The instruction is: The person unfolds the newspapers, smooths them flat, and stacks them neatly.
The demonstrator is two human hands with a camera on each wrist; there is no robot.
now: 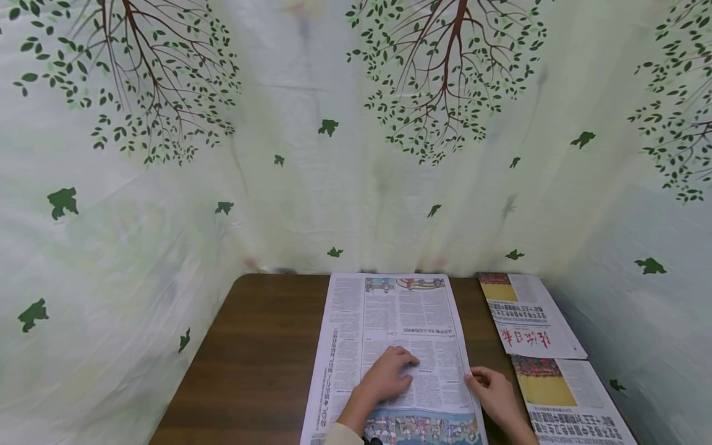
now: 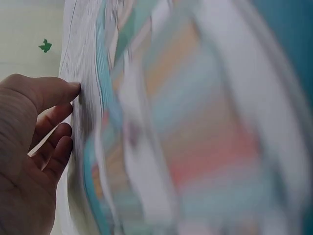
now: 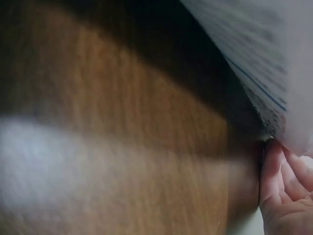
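An unfolded newspaper (image 1: 411, 346) lies lengthwise on the brown table, with printed columns and coloured picture bands at its top and bottom. My left hand (image 1: 387, 372) rests on the middle of its page. In the left wrist view the fingertips (image 2: 73, 88) touch the sheet, the fingers loosely bent, with colourful print blurred close to the camera. At the paper's right edge my right hand (image 1: 495, 394) pinches the margin between thumb and fingers. The right wrist view shows that hand (image 3: 288, 191) at the edge of the newspaper (image 3: 259, 54), which is raised off the wood there.
Two folded newspapers lie along the table's right side, the far one (image 1: 556, 330) meeting the near one (image 1: 584, 420). Bare brown tabletop (image 1: 250, 364) stretches left of the open sheet. A pale curtain (image 1: 384, 204) with printed trees and leaves hangs behind and on both sides.
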